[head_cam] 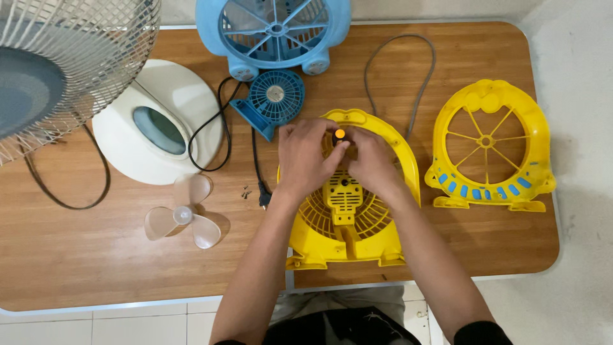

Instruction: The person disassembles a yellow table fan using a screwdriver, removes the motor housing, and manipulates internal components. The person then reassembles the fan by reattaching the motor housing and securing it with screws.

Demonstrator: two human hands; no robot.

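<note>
While the yellow fan housing [348, 223] lies flat, both hands meet above it. Left hand [305, 160] and right hand [373, 163] pinch fingers closed on an orange-tipped tool [340, 134].

No packages, labels, signs or screens show on the wooden table [447, 255], as far as the view tells.

Both bare forearms reach up from the bottom edge and converge at the middle. The left hand [305, 160] lies palm down, fingers curled inward, thumb angled toward the right. The right hand [370, 163] mirrors it, fingers bent, its fingertips meeting the left's.
</note>
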